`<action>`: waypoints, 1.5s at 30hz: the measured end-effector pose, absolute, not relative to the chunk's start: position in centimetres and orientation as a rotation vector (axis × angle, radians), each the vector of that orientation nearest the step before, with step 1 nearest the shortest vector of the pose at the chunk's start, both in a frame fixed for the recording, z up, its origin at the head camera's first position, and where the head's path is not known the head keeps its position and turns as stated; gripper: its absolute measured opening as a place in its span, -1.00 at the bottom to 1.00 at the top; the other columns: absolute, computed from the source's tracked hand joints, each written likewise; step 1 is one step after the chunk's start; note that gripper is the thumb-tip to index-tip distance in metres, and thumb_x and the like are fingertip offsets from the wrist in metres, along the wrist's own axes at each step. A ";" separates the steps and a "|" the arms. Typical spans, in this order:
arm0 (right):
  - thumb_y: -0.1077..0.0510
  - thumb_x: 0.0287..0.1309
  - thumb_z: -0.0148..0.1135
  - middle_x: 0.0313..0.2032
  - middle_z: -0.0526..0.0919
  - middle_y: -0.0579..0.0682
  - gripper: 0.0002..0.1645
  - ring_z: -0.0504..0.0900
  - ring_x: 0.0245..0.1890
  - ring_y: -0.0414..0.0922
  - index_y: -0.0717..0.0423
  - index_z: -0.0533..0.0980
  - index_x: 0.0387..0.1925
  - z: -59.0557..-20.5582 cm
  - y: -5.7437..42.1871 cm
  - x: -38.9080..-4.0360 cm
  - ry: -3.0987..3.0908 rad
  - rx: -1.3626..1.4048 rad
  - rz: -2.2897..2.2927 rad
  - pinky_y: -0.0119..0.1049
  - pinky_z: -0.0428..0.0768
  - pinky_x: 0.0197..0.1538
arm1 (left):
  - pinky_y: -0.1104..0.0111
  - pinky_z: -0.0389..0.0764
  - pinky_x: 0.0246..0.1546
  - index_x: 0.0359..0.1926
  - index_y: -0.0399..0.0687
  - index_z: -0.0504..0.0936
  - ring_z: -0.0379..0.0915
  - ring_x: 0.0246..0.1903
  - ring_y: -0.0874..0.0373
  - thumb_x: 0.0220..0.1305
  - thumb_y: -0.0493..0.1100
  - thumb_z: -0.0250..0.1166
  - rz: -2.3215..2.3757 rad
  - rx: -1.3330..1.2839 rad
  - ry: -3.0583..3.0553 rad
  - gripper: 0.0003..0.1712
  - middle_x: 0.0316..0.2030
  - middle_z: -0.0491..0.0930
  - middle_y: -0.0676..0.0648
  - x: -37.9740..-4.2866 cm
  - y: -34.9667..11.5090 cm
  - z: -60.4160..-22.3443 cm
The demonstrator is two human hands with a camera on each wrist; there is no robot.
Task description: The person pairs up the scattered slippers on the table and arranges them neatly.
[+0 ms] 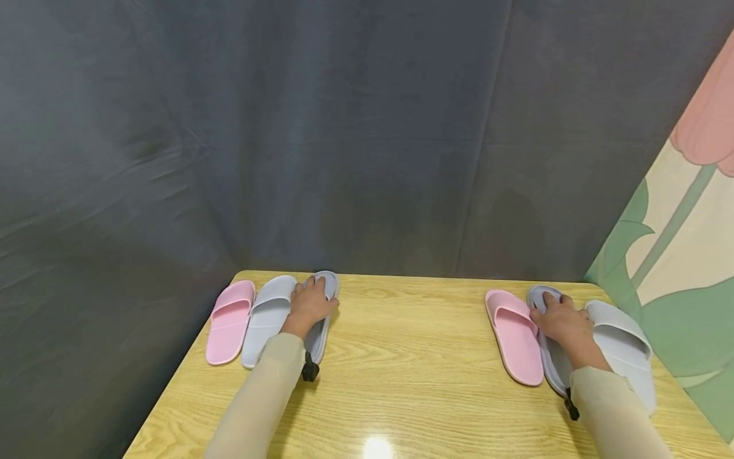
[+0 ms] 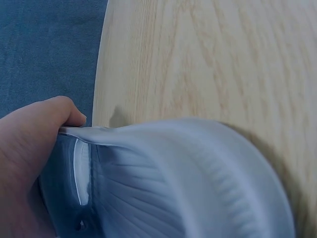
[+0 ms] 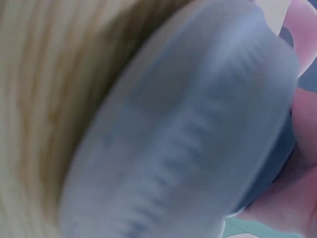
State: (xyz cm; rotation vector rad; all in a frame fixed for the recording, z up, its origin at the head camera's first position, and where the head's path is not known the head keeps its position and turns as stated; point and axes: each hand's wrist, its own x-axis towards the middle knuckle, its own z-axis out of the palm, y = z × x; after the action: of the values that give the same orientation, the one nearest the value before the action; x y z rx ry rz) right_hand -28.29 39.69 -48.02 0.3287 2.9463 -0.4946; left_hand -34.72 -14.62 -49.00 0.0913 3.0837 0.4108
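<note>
Toward the table's far left, my left hand grips a grey slipper over its strap. The left wrist view shows the thumb on the edge of that ridged grey slipper. At the right, my right hand holds another grey slipper by its strap area, partly covering it. This slipper's ribbed sole edge fills much of the right wrist view, with fingers at its far side. Beside the left hand lies a white slipper; another white slipper sits beneath the right forearm's outer side.
A pink slipper lies at the left table edge, and a second pink slipper lies just left of the right hand. The wooden table meets a dark curtain behind. A painted wall borders the right side.
</note>
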 end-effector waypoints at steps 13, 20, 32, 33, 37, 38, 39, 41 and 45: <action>-0.13 0.36 -0.01 0.27 0.08 0.67 -0.13 0.19 0.12 0.73 0.38 0.10 0.45 -48.0 39.8 -27.8 3.050 0.328 -0.441 0.52 0.19 0.16 | -0.27 0.25 0.28 0.54 -0.19 0.16 0.07 0.40 -0.39 0.40 0.18 0.20 0.376 0.093 3.067 -0.11 0.50 0.12 -0.32 -34.6 -13.7 -48.1; -0.16 0.36 0.03 0.27 0.11 0.67 -0.11 0.24 0.08 0.71 0.37 0.12 0.45 -48.0 39.4 -28.0 3.067 0.349 -0.433 0.51 0.24 0.11 | -0.27 0.26 0.26 0.52 -0.20 0.22 0.11 0.37 -0.40 0.38 0.20 0.22 0.387 0.071 3.099 -0.11 0.49 0.15 -0.33 -34.8 -14.0 -48.4; -0.12 0.35 0.04 0.28 0.12 0.67 -0.13 0.23 0.06 0.75 0.37 0.15 0.45 -47.4 39.3 -28.1 3.140 0.349 -0.505 0.55 0.25 0.04 | -0.29 0.27 0.25 0.50 -0.21 0.26 0.10 0.39 -0.39 0.34 0.15 0.28 0.450 0.089 3.123 -0.13 0.47 0.17 -0.34 -34.4 -13.7 -47.2; -0.12 0.35 0.04 0.29 0.11 0.67 -0.14 0.23 0.06 0.75 0.37 0.15 0.45 -47.3 39.3 -28.2 3.140 0.348 -0.516 0.56 0.24 0.03 | -0.29 0.26 0.26 0.50 -0.21 0.27 0.10 0.39 -0.39 0.33 0.15 0.28 0.456 0.088 3.122 -0.13 0.47 0.17 -0.35 -34.4 -13.7 -47.1; -0.11 0.36 0.03 0.29 0.11 0.66 -0.15 0.24 0.06 0.73 0.37 0.16 0.45 -46.7 39.0 -28.3 3.156 0.336 -0.505 0.54 0.28 0.00 | -0.30 0.25 0.25 0.49 -0.22 0.28 0.09 0.39 -0.39 0.33 0.14 0.28 0.467 0.095 3.120 -0.14 0.46 0.19 -0.35 -34.4 -13.7 -46.9; -0.12 0.36 0.04 0.29 0.11 0.65 -0.15 0.24 0.06 0.73 0.37 0.17 0.44 -46.5 39.0 -28.3 3.160 0.332 -0.501 0.54 0.28 0.00 | -0.30 0.26 0.25 0.48 -0.22 0.29 0.10 0.39 -0.39 0.33 0.14 0.29 0.471 0.099 3.121 -0.14 0.46 0.20 -0.35 -34.4 -13.6 -46.8; -0.13 0.36 0.04 0.29 0.12 0.65 -0.15 0.24 0.05 0.73 0.37 0.17 0.44 -46.3 38.9 -28.3 3.165 0.326 -0.496 0.54 0.29 0.00 | -0.31 0.26 0.24 0.48 -0.22 0.30 0.10 0.39 -0.39 0.33 0.14 0.29 0.472 0.103 3.121 -0.15 0.45 0.20 -0.35 -34.3 -13.6 -46.8; -0.13 0.36 0.04 0.29 0.12 0.65 -0.15 0.24 0.05 0.72 0.37 0.18 0.43 -46.0 38.6 -28.4 3.173 0.320 -0.488 0.53 0.28 0.00 | -0.30 0.27 0.23 0.47 -0.21 0.31 0.11 0.38 -0.39 0.32 0.14 0.29 0.472 0.107 3.125 -0.15 0.45 0.22 -0.35 -34.3 -13.4 -46.7; -0.14 0.36 0.04 0.28 0.14 0.64 -0.16 0.25 0.05 0.71 0.37 0.19 0.43 -45.3 38.1 -28.5 3.178 0.315 -0.483 0.53 0.27 0.02 | -0.29 0.28 0.21 0.46 -0.21 0.33 0.13 0.36 -0.39 0.31 0.13 0.30 0.475 0.098 3.131 -0.17 0.43 0.24 -0.33 -34.1 -13.1 -46.3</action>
State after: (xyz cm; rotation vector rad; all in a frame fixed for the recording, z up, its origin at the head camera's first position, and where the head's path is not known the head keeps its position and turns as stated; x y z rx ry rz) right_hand -28.53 38.08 -45.28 0.3146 3.1778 -0.4830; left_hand -34.12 -13.11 -46.29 0.0980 3.1310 0.4752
